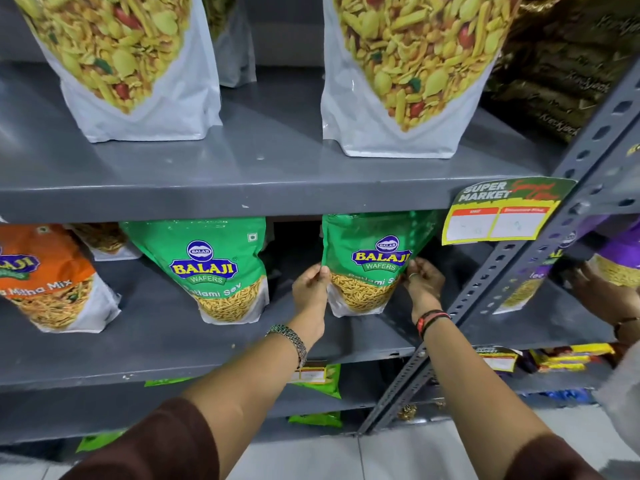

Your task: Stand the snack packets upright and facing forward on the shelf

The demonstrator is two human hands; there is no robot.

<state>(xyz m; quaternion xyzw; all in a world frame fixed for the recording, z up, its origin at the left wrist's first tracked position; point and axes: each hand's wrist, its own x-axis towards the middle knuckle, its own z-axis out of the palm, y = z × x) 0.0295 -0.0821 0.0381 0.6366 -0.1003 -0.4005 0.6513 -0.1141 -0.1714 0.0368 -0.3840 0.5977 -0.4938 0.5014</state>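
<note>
Nearest the camera, two forearms in dark brown sleeves reach forward toward a grey metal shelf (pixel 207 348). Each wrist wears a band: a beaded bracelet on the left, a red and black one on the right. Beyond them, the left hand (pixel 310 293) pinches the left edge of a green snack packet (pixel 370 268), fingers closed on its side seam, while the right hand (pixel 423 284) grips the packet's right edge with curled fingers, a ring showing on one. Held between both hands, that packet stands upright on the middle shelf with its printed front facing out and its base on the shelf surface. Just to its left, a second green packet (pixel 214 271) of the same kind stands facing forward, leaning slightly. Further left sits an orange packet (pixel 48 278), tilted. At the far right, another person's hand (pixel 599 292) touches a purple packet (pixel 609 268) past the perforated upright post (pixel 512 275). A price label (pixel 498 213) hangs from the edge of the upper shelf (pixel 263 164). On that upper shelf stand two large white packets (pixel 128 64), upright and well apart.
</note>
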